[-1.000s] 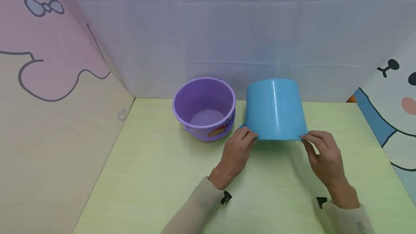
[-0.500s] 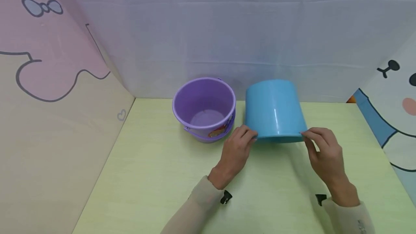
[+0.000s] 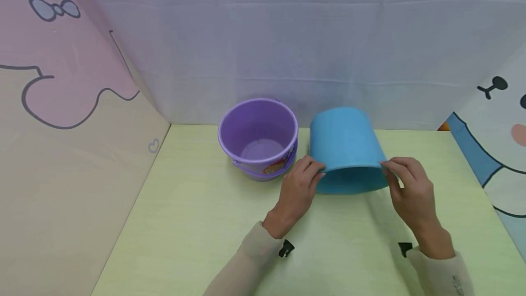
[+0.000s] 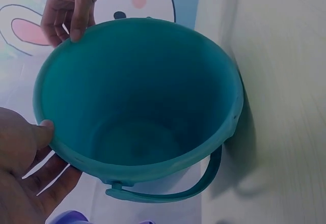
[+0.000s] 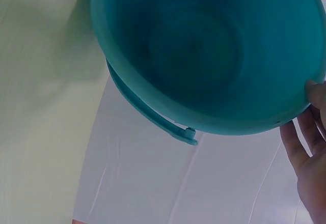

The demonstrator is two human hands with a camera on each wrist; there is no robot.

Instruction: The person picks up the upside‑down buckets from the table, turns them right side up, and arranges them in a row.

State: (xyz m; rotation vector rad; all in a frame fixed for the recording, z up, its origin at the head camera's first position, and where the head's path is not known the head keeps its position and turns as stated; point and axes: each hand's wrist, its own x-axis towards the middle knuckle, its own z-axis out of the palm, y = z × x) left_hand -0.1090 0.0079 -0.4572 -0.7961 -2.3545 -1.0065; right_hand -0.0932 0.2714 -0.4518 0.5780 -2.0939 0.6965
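A blue plastic bucket [image 3: 344, 140] lies tilted on its side, its mouth turned toward me. My left hand [image 3: 297, 191] pinches the rim at the left, thumb inside and fingers outside, as the left wrist view shows. At the right of the rim, my right hand [image 3: 411, 195] pinches it the same way. Inside the blue bucket [image 4: 137, 102] I see only bare wall and bottom. Its handle [image 4: 173, 196] hangs under the rim. Close to my left hand, a purple bucket [image 3: 258, 136] stands upright with its handle down against its side.
The pale green table [image 3: 185, 223] meets a whitish cloth backdrop [image 3: 287, 35] right behind both buckets. Cartoon-printed panels rise on either side, a pink and cream one [image 3: 74, 172] at the left and a white and blue one [image 3: 493, 150] at the right.
The blue bucket has tipped from nearly upside down, its bottom lowering and its mouth swinging up toward me. Both hands have kept their hold on the rim and risen slightly.
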